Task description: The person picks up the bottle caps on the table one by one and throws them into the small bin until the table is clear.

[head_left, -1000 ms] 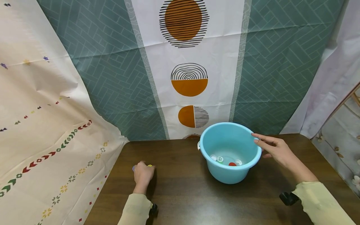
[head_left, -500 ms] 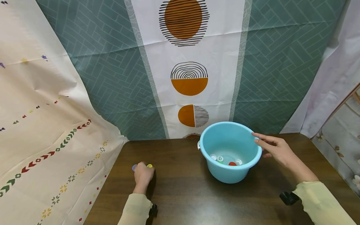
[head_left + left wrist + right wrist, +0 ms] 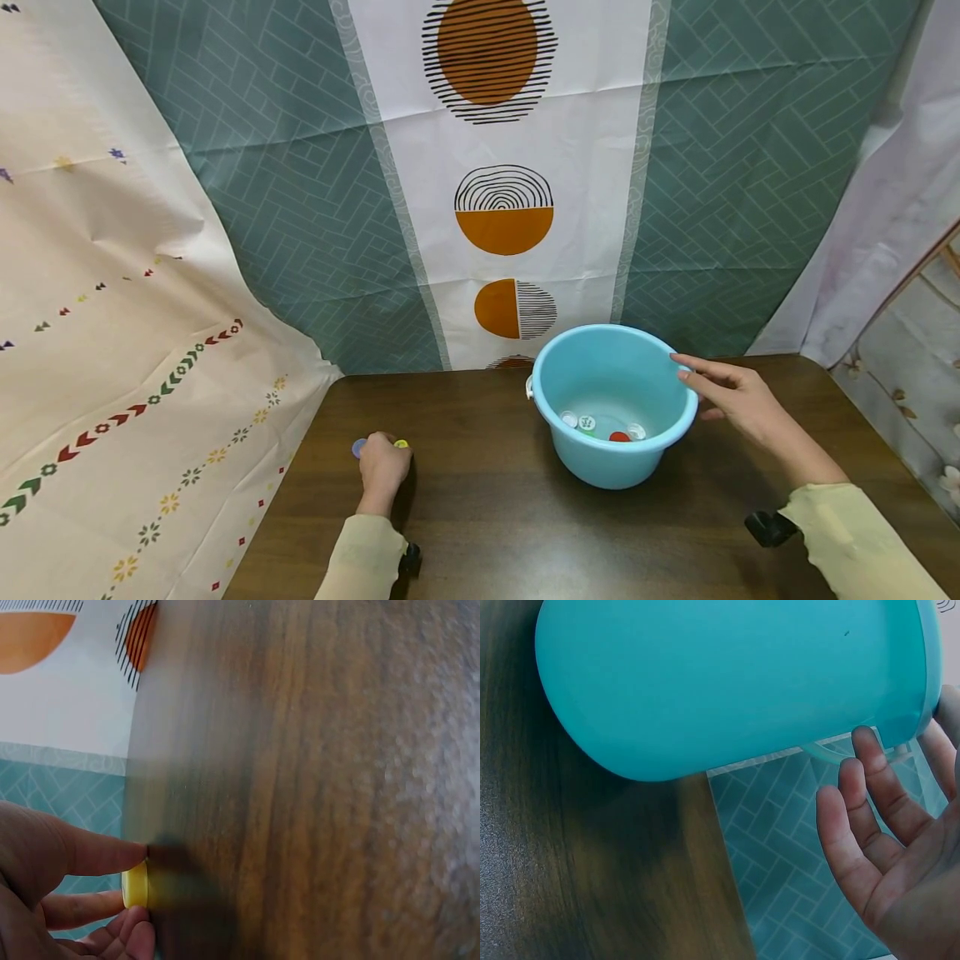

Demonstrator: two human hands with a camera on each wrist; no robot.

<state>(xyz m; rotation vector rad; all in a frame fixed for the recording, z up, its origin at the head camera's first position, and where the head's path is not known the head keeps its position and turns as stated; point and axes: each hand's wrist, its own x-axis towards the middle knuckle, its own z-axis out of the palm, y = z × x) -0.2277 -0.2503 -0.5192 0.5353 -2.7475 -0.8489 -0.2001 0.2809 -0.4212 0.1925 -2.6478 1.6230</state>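
Observation:
At the left of the table, my left hand [image 3: 384,467] pinches a yellow bottle cap [image 3: 136,885] between thumb and fingers, down at the wood. The same yellow cap shows beyond the knuckles in the head view. Just left of that hand lies a purple-blue bottle cap [image 3: 359,447], partly covered by it. My right hand [image 3: 738,400] holds the rim of a light blue bucket [image 3: 611,467] on its right side, thumb and forefinger at the edge; its other fingers [image 3: 840,832] stay outside, off the wall. Inside the bucket lie a red cap [image 3: 619,437] and several whitish caps [image 3: 587,424].
The bucket's white handle joint [image 3: 529,388] sticks out on its left. A dark brown wooden table [image 3: 480,533] carries everything. Its back edge meets a hanging green and white cloth [image 3: 585,250]; a cream patterned cloth [image 3: 187,400] borders the left side.
Both hands and the bucket keep nearly the same places. Slightly more of the purple-blue cap shows beside my left hand than one second ago.

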